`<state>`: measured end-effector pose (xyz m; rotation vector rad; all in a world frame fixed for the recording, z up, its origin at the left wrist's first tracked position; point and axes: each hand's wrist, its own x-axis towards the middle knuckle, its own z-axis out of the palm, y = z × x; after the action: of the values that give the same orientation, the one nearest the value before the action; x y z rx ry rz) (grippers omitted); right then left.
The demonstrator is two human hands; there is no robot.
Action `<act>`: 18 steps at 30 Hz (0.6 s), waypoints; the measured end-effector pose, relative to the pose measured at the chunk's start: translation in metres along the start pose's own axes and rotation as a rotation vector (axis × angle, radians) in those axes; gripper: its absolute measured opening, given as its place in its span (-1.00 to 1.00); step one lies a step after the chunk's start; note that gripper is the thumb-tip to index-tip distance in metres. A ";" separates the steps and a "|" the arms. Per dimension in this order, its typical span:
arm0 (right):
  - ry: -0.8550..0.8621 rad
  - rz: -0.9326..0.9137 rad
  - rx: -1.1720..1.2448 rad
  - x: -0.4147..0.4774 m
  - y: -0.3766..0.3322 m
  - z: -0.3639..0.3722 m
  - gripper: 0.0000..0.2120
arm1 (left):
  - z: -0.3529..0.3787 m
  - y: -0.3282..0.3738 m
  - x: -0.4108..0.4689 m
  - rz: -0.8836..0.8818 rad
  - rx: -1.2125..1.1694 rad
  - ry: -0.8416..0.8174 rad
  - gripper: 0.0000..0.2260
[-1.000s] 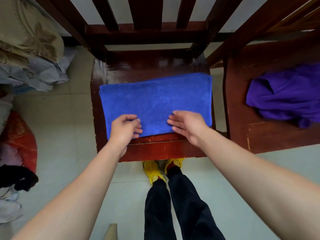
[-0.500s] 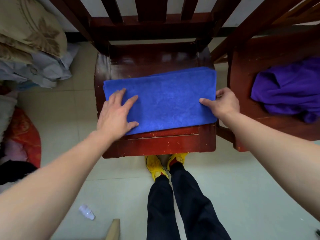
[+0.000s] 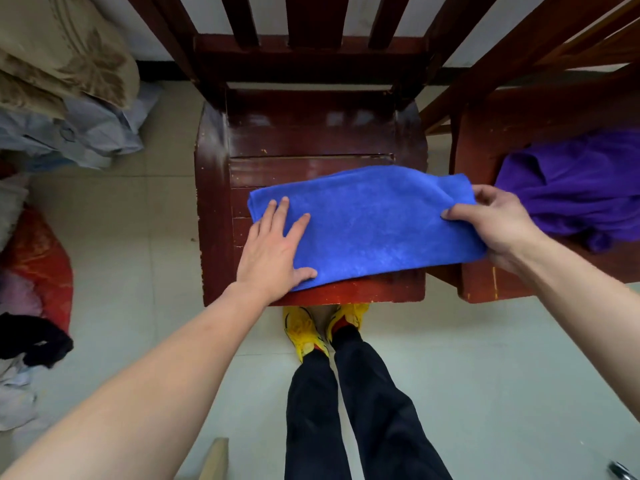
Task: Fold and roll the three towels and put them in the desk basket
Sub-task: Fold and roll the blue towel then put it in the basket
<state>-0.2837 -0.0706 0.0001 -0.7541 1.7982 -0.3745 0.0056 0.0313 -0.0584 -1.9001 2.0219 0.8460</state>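
Blue towel [image 3: 374,223]: soft, light, limp, we judge. Our right grip [image 3: 498,226] pinches one short end; our left grip [image 3: 273,251], fingers straight, pins the opposite end.

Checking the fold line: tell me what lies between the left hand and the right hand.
Only the blue towel, in the head view: left hand presses its left end, right hand grips its right end.

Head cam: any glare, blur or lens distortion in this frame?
Head view: soft, even light with no hard shadows; pale glare patches on the glossy chair seat; wide-angle distortion splays the chair slats outward; the blue towel texture reads sharp, while the purple towel folds look murky.
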 end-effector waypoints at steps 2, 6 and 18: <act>-0.060 -0.139 -0.077 -0.021 -0.017 0.021 -0.67 | -0.005 -0.011 -0.005 -0.099 -0.185 0.145 -0.37; -0.180 -0.316 -0.311 -0.045 -0.027 0.084 -0.62 | -0.015 -0.060 -0.027 -0.379 -0.385 0.320 -0.70; -0.493 -0.422 -0.714 -0.051 0.024 0.212 -0.51 | 0.000 -0.107 -0.080 -0.525 -0.447 0.319 -0.82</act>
<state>-0.0838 0.0043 -0.0517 -1.5827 1.2747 0.2032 0.1196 0.0993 -0.0411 -2.7930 1.4137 0.9428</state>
